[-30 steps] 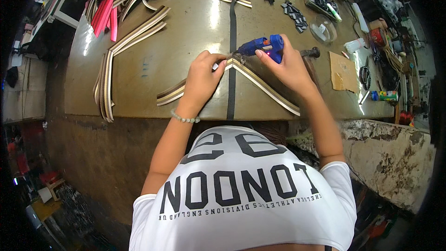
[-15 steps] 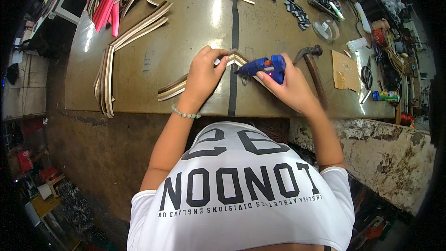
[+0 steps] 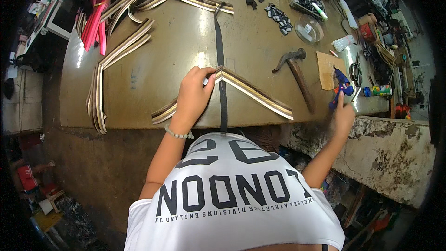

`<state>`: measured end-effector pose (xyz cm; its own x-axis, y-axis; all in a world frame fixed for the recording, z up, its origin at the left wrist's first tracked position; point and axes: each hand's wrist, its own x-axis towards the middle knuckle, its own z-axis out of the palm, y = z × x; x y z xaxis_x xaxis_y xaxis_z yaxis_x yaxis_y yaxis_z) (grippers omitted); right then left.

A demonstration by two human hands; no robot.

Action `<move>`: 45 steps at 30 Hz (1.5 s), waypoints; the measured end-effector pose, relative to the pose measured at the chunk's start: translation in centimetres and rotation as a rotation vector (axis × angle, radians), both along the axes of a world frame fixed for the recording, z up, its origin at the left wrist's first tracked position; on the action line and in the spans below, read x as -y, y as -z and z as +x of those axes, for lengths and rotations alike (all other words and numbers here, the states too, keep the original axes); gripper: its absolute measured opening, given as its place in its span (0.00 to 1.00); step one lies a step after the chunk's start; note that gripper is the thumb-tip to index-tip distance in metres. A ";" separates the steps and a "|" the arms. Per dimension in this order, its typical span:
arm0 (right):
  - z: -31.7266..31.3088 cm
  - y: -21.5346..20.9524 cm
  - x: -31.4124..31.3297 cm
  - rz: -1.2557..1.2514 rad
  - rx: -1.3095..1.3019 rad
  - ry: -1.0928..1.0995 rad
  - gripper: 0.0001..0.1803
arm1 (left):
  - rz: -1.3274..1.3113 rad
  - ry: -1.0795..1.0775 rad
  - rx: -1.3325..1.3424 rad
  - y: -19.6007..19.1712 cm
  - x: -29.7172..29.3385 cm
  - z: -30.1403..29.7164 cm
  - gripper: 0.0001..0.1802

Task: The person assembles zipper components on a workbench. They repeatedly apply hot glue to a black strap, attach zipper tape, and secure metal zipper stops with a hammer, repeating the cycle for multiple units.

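Observation:
My left hand (image 3: pixel 193 96) presses down on the folded corner of a brown-and-cream striped strap (image 3: pixel 253 92), fingers pinched on the fold. The strap makes a V on the brown worktable (image 3: pixel 158 74), its two ends reaching toward the near edge. A narrow black strap (image 3: pixel 218 42) runs straight under the fold toward me. My right hand (image 3: pixel 344 116) is stretched far right at the table's edge, one fingertip touching a blue glue gun (image 3: pixel 341 88) that rests by a piece of cardboard (image 3: pixel 325 67).
A hammer (image 3: pixel 297 72) lies right of the V. More striped straps (image 3: pixel 118 49) and pink straps (image 3: pixel 95 28) lie far left. A clear round dish (image 3: pixel 309 29), scissors (image 3: pixel 355 72) and small parts crowd the far right. A rough stone ledge (image 3: pixel 395 144) adjoins the table.
My right hand carried the glue gun from the strap's fold out to the right edge of the table and loosened its hold. The left hand stayed on the fold.

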<state>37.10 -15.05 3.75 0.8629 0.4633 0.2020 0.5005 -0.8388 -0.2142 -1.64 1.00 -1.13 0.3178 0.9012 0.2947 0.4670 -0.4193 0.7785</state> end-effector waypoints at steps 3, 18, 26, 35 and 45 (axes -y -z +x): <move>-2.3 -4.1 -0.9 0.070 -0.031 -0.132 0.29 | -0.051 0.003 -0.056 -0.1 -0.2 -0.1 0.08; -4.4 5.4 -28.9 0.275 -0.153 -0.806 0.20 | 0.006 0.039 0.059 0.2 -0.3 -0.8 0.07; -6.1 0.9 -21.8 0.695 -1.025 -0.800 0.10 | -0.015 0.034 -0.008 -0.3 -0.3 -0.7 0.07; -20.5 1.0 -10.1 0.463 -1.314 -0.880 0.12 | -0.355 0.026 0.172 -2.9 1.2 0.0 0.12; -21.6 4.0 -9.0 0.443 -0.677 -1.011 0.10 | -0.353 -0.117 0.004 -2.4 -1.3 -1.6 0.12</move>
<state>15.50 -6.02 -0.29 0.1620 0.9723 0.1682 0.5504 0.0524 -0.8333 -3.21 2.31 1.24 0.2062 0.9777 -0.0398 0.4923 -0.0685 0.8678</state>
